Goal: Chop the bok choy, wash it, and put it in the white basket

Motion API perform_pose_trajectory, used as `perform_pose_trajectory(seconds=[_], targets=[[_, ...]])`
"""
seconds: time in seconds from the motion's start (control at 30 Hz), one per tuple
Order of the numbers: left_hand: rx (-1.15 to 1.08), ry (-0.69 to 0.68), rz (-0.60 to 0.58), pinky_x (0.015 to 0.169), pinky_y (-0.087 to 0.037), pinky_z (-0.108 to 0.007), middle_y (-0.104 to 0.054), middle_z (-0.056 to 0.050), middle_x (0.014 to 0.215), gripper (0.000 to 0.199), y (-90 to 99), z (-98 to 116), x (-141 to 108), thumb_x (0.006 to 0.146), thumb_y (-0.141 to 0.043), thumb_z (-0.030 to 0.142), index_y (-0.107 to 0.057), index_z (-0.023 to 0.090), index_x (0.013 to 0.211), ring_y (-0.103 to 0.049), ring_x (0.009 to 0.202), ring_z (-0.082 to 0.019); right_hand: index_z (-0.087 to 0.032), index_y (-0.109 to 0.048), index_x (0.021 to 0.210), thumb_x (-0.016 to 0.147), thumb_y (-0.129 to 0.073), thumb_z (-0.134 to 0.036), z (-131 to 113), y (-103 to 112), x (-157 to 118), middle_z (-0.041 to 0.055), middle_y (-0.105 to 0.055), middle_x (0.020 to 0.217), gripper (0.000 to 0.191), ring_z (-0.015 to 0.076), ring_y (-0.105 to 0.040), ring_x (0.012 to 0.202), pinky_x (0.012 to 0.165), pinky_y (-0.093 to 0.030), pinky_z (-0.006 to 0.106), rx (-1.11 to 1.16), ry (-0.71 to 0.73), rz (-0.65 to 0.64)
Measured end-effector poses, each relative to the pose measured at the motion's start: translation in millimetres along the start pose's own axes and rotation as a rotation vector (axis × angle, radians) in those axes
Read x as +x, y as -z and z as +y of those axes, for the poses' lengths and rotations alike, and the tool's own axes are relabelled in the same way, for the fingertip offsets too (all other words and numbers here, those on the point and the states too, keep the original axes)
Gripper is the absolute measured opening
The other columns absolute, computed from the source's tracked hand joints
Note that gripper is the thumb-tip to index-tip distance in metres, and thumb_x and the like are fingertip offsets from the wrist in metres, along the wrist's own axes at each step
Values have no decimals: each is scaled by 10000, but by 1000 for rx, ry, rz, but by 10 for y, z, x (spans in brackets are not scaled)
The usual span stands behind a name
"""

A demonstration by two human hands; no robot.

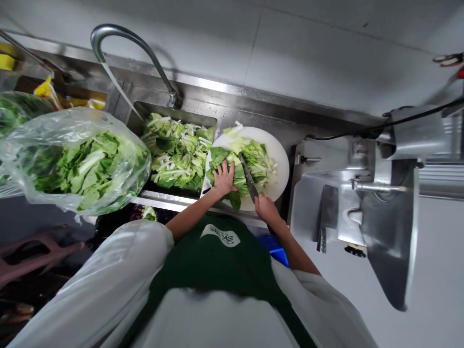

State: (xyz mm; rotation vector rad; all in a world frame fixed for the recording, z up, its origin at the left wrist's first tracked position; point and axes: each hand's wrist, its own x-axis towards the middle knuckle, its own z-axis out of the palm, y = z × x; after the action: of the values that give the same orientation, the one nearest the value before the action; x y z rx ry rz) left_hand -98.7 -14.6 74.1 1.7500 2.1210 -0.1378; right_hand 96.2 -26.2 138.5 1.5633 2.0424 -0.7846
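One steel counter [253,117] runs along a pale tiled wall [319,58]. Beneath the left hand [224,181] sits a rounded white cutting board [282,166] bearing leafy greens [258,155]; that hand lies flat on them, fingers spread, while the right hand [267,211] is clamped on a knife [249,178]. Just left of the left hand, a sink basin [195,116] is filled with cut greens [177,151], water [123,92] running from a curved tap [125,31]. Farther left, a clear plastic bag [72,119] holds more leaves [90,166]. Right of the right hand stands a metal machine [328,164].
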Motion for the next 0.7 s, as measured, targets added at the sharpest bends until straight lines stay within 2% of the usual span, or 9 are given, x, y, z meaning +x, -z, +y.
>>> perform_pose_trajectory(seconds=[0.13,0.2,0.27,0.37,0.47,0.53,0.6,0.67,0.7], targets=[[25,-13,52,1139,-385,-526,-370,-244,1604,1173,24,-29,-10,641,-923,436,-327,198,1623,-441,1386,-442,-92,-532,1292,1112,-285,-291,-50,-280,56,169,-732,1044,365,255,-718,991,855,-468,293,37,-45,40],[0,-38,57,1127,-402,-477,-461,-230,1525,1051,31,-136,-27,715,-879,371,-350,211,1609,-489,1352,-403,-95,-532,1284,1113,-288,-292,-82,-342,120,167,-734,1043,358,255,-719,994,856,-472,293,42,-42,62],[-47,-43,56,1107,-421,-441,-534,-210,1438,932,30,-329,-47,787,-815,308,-362,225,1599,-528,1316,-369,-98,-537,1268,1112,-293,-293,-94,-364,151,169,-735,1044,349,256,-721,996,856,-478,295,42,-41,66],[-123,46,93,1103,-432,-406,-557,-187,1400,861,19,-782,-79,830,-761,266,-361,218,1591,-544,1304,-342,-100,-540,1272,1112,-290,-291,-95,-367,139,176,-734,1059,353,266,-722,1007,870,-484,307,36,-47,73],[-176,244,145,1089,-456,-391,-521,-191,1437,874,48,-1395,-89,851,-749,305,-315,166,1596,-564,1282,-323,-93,-542,1293,1115,-279,-285,-111,-368,111,186,-732,1076,371,272,-722,1017,879,-484,311,32,-57,66],[-173,384,126,1059,-478,-445,-505,-236,1440,920,119,-1826,-65,844,-760,339,-280,118,1597,-575,1269,-357,-94,-543,1305,1117,-278,-286,-132,-366,100,187,-731,1078,377,266,-723,1016,879,-483,306,36,-56,57],[-133,508,35,1040,-467,-546,-444,-295,1494,1014,222,-2170,-15,794,-811,386,-266,108,1603,-509,1339,-445,-97,-540,1316,1118,-284,-288,-152,-360,95,185,-732,1077,376,260,-723,1016,880,-480,303,37,-59,54],[-70,555,-12,1058,-407,-639,-336,-300,1591,1034,318,-2309,30,755,-843,433,-312,153,1597,-360,1444,-512,-99,-538,1320,1118,-290,-293,-161,-347,94,184,-733,1074,374,258,-722,1015,877,-478,303,34,-67,54],[-41,527,16,1077,-368,-664,-313,-279,1617,956,344,-2270,39,779,-820,443,-366,172,1575,-305,1472,-515,-98,-538,1320,1117,-292,-294,-159,-339,95,183,-733,1075,374,258,-722,1015,875,-478,304,34,-71,54]])
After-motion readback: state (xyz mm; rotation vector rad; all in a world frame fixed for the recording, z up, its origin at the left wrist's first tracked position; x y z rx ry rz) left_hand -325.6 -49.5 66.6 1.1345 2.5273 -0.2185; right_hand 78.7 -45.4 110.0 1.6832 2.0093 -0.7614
